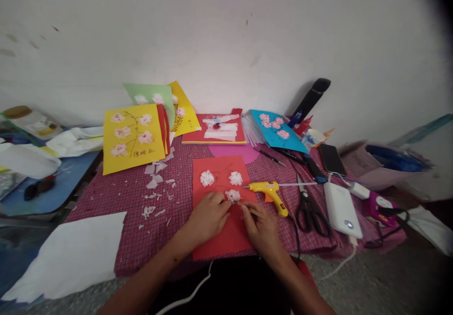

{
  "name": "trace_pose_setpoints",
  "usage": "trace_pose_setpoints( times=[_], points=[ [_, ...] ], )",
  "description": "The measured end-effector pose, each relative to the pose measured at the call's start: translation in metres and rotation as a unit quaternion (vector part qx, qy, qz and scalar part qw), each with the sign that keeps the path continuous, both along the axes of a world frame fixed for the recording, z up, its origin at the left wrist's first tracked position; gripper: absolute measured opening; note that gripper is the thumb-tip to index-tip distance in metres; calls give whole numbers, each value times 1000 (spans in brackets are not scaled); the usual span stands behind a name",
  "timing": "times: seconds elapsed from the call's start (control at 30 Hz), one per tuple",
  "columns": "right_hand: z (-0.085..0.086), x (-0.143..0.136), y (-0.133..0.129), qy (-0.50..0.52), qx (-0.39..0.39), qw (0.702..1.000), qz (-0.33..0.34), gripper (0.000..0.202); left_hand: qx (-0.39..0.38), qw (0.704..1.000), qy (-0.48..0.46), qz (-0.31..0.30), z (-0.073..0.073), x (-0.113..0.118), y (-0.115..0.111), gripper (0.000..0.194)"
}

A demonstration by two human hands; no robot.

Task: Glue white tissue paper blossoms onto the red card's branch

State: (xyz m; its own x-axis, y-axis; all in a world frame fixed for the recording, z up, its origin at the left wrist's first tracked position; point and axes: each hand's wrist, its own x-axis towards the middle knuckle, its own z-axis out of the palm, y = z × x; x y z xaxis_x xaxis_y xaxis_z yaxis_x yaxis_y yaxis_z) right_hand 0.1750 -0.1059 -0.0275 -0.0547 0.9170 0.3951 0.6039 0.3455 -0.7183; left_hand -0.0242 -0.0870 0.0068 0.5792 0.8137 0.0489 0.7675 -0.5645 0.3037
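A red sheet (222,239) lies before me on the checked cloth. Three pale, crumpled paper flowers sit on it: one at upper left (207,178), one at upper right (235,178) and a lower one (232,195). My left hand (211,212) rests on the sheet with its fingers bent together at the lower flower's near edge. On the right, my right hand (261,225) pinches a thin stick (252,210), its tip by the same flower. Faint branch lines show near the upper flowers. A yellow glue gun (271,194) lies just right of the sheet.
Black scissors (309,211) and a white power bank (342,210) lie at the right. Paper scraps (155,181) are scattered at left, below a yellow flower card (132,138). A blue card (278,131) and paper cup (313,138) stand toward the wall.
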Motion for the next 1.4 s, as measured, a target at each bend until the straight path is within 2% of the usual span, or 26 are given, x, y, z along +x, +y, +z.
trace_pose_setpoints(
  times=[0.23,0.47,0.6,0.77,1.0,1.1,1.17,1.27,1.4],
  points=[
    [6,4,-9,13,-5,1000,17,18,-6,1000,1,9,0,1,-1,21],
    [4,25,-30,62,-39,997,-8,17,-4,1000,-29,10,-3,-4,-6,22],
    [3,31,-32,87,-54,994,-20,14,4,999,-49,3,-3,-15,-23,20],
    [3,29,-25,53,-27,998,-5,15,43,996,-78,8,-7,-33,-54,23],
    [9,20,-13,-11,57,998,36,19,102,984,-119,80,-15,-69,-88,24],
    [9,20,-18,-19,71,997,7,17,123,978,-112,123,-17,-91,-94,24],
    [7,20,-22,-22,50,998,-15,18,145,971,-104,156,-16,-110,-92,23],
    [4,18,-24,-16,11,1000,-15,21,166,959,-78,218,-11,-142,-80,20],
    [2,17,-20,1,-26,1000,-13,24,134,944,-30,301,1,-180,-54,20]
  ],
)
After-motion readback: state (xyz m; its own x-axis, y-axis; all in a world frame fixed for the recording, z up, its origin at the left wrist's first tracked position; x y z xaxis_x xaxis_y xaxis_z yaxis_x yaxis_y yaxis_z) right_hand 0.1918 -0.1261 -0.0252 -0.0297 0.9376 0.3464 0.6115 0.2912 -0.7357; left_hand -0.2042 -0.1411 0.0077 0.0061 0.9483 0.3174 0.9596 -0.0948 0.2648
